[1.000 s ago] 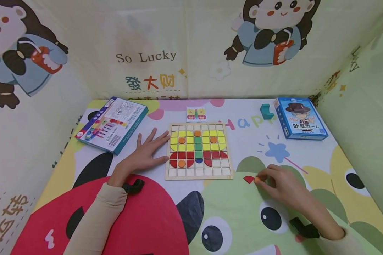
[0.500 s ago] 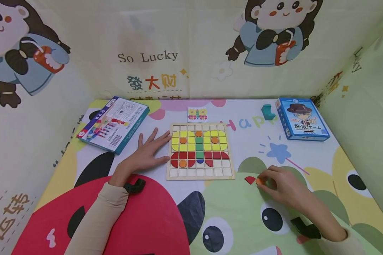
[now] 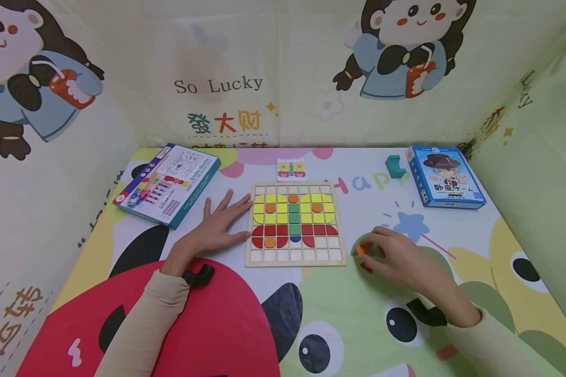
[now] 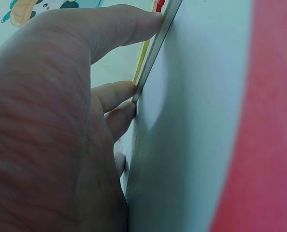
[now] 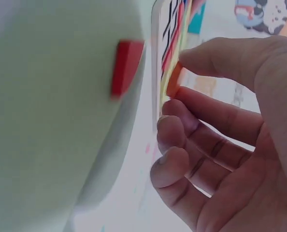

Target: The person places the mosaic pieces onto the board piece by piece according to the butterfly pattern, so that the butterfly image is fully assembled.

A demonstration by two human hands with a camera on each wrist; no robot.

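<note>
A wooden grid board (image 3: 259, 256) bears yellow, red, green, orange and blue tiles laid out as a butterfly. My left hand (image 3: 220, 224) lies with fingers spread, its fingertips touching the board's left edge; the left wrist view shows thumb and fingers (image 4: 119, 94) along that edge. Right of the board, my right hand (image 3: 401, 259) pinches an orange round tile (image 5: 175, 83) between thumb and index finger. The other fingers curl loosely. A red quarter-round tile (image 5: 127, 67) lies on the table just below the pinched tile, partly covered by the hand in the head view.
A small card (image 3: 291, 169) with a butterfly pattern lies behind the board. At the back left is a flat game box (image 3: 170, 183); a blue box (image 3: 447, 177) stands at the back right, beside a teal plastic piece (image 3: 395, 167). A printed cloth covers the table (image 3: 217, 324).
My right hand has lifted the orange round tile off the table and moved left and away from me, over the red tile. The left hand has stayed at the board's edge.
</note>
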